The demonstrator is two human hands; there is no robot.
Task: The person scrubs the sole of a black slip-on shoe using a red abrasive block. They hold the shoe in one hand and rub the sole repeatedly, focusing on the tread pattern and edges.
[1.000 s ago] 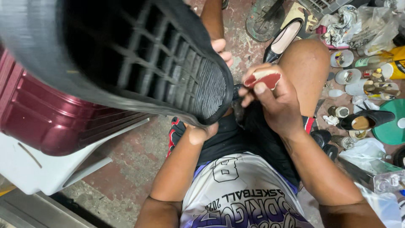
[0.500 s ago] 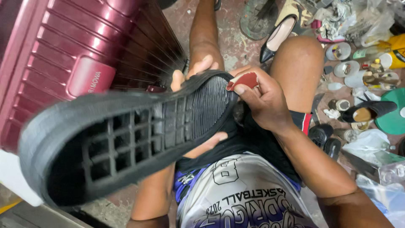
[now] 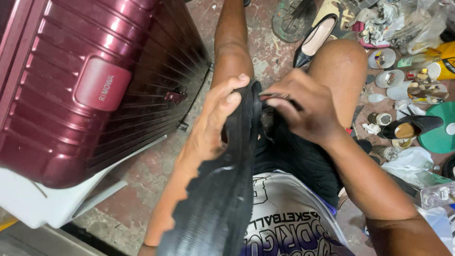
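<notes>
Concrete floor (image 3: pixel 156 166) | hands (image 3: pixel 265 114) grip black sole (image 3: pixel 227 189) | suitcase (image 3: pixel 85 85) closed

The left hand (image 3: pixel 215 121) cups a black rubber shoe sole (image 3: pixel 227 189) held on edge. The right hand (image 3: pixel 303 111) pinches its top end, beside a maroon suitcase (image 3: pixel 85 80).

A single camera worn on the head looks steeply down the seated person's chest and lap, close enough that the black sole (image 3: pixel 222 189) and both forearms fill the middle of the frame. The view faces forward over the knees to the floor (image 3: pixel 142 180). A red suitcase (image 3: pixel 90 80) crowds the left edge; shoes and small jars (image 3: pixel 388 78) line the right.
</notes>
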